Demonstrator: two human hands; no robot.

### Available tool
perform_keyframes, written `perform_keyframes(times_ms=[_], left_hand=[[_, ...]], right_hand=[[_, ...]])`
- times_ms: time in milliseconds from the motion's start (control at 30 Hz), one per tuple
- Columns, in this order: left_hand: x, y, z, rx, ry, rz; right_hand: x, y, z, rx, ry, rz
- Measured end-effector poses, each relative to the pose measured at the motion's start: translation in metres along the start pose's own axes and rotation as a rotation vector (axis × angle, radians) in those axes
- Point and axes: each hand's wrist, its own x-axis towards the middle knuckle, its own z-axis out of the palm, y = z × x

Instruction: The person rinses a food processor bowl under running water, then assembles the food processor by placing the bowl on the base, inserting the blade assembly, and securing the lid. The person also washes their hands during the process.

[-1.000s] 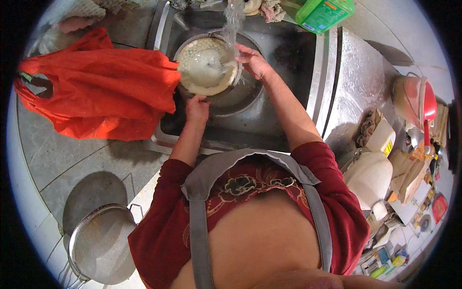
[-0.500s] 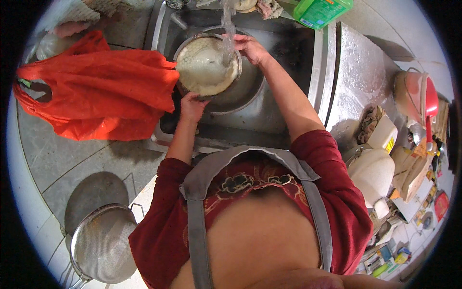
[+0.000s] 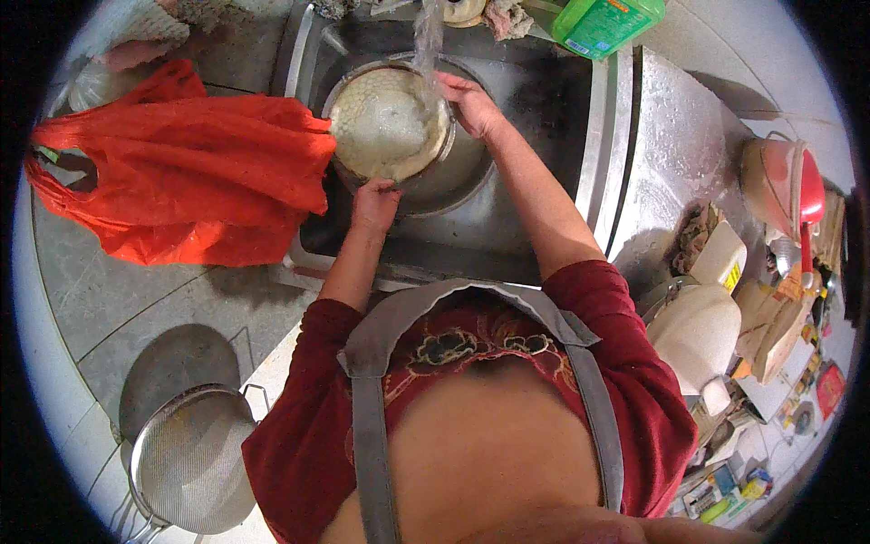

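A round bowl [image 3: 424,161] with a pale, bumpy inside and cloudy water in it is held over the sink [image 3: 535,218]. My left hand [image 3: 373,205] grips its near rim, fingers closed and partly hidden beneath. My right hand [image 3: 471,103] holds the far right side of the rim, with the fingertips beside the running water [image 3: 428,38]. The stream falls into the bowl's far right part. Below the bowl, a wider round metal basin [image 3: 473,186] sits in the sink; the bowl covers much of it.
A red cloth-like bag [image 3: 199,172] lies left of the sink, touching its edge. A green bottle [image 3: 605,25] stands behind. On the right are a wet metal drainboard [image 3: 680,145], a red-handled pot [image 3: 770,177] and a pale container [image 3: 696,331]. A mesh strainer [image 3: 199,462] is lower left.
My left hand has shifted right along the near rim. My right hand has come slightly nearer. More of the bowl's bumpy inside shows, and its cloudy water has moved.
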Motion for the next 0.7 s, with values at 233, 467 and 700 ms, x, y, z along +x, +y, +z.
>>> perform_keyframes(times_ms=[233, 467, 700], left_hand=[[-0.009, -0.004, 0.009, -0.085, 0.032, 0.052], [-0.01, -0.009, 0.013, -0.105, 0.076, 0.014], [-0.007, -0.02, 0.04, -0.174, -0.009, 0.054]], right_hand=[[0.005, 0.026, -0.01, 0.058, -0.071, 0.093], [0.006, 0.029, -0.006, 0.049, -0.02, 0.062], [-0.006, 0.022, -0.016, 0.156, -0.035, 0.143]])
